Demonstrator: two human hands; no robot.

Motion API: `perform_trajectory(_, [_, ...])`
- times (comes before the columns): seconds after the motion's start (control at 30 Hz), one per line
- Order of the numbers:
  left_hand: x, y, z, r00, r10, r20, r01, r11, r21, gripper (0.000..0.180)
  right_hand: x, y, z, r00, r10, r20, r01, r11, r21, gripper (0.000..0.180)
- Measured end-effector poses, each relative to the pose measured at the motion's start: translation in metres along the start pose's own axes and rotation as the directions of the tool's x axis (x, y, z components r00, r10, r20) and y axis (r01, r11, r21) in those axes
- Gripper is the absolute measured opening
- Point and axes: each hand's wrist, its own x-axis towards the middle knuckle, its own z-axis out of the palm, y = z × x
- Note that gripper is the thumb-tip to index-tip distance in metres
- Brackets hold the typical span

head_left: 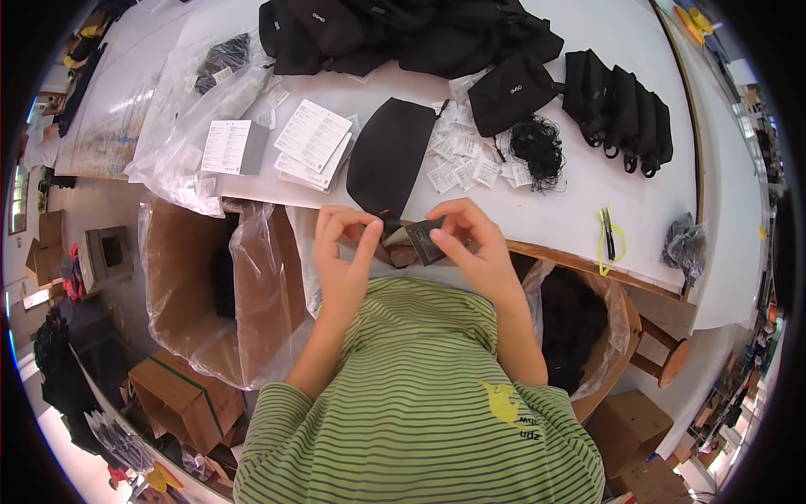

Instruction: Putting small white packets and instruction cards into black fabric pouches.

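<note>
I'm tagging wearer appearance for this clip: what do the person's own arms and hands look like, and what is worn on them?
Both forearms come up from the lower edge bare: no sleeves reach them, and no gloves, rings, watch or bracelets show. The left hand and right hand are uncovered, with short, unpainted-looking nails. The only clothing in view is a green shirt with thin dark stripes and a small yellow print on the chest.

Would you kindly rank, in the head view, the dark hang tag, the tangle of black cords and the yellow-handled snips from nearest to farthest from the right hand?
From the right hand:
1. Dark hang tag, pinched in its fingers at the table edge.
2. Tangle of black cords, up the table, slightly right.
3. Yellow-handled snips, far right near the table edge.
</note>
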Motion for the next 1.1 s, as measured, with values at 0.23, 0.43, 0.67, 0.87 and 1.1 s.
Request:
perform_trajectory(0.23, [-0.005,0.023,-0.002,0.938,-0.257,0.231,0.328,0.872,-0.364,0.008,-0.011,-0.003,-0.014,0.995,-0.094,-0.026,0.096,0.891,0.443,0.011])
perform_trajectory(0.43, [-0.007,0.027,0.008,0.916,-0.249,0.315,0.344,0.891,-0.296,0.007,-0.014,0.002,-0.007,0.998,-0.066,0.006,0.051,0.823,0.566,0.012])
perform_trajectory(0.67, [-0.007,0.035,0.011,0.923,-0.166,0.347,0.24,0.953,-0.182,0.006,-0.013,0.011,0.008,0.994,-0.015,-0.109,0.072,0.842,0.535,0.013])
perform_trajectory(0.87, [-0.008,0.035,0.014,0.932,-0.134,0.338,0.183,0.976,-0.117,0.006,-0.014,0.011,0.01,0.997,-0.008,-0.071,0.046,0.835,0.548,0.011])
perform_trajectory(1.1, [-0.009,0.035,0.013,0.941,-0.144,0.306,0.183,0.978,-0.103,0.007,-0.014,0.012,0.011,0.996,0.012,-0.09,0.039,0.844,0.535,0.012])
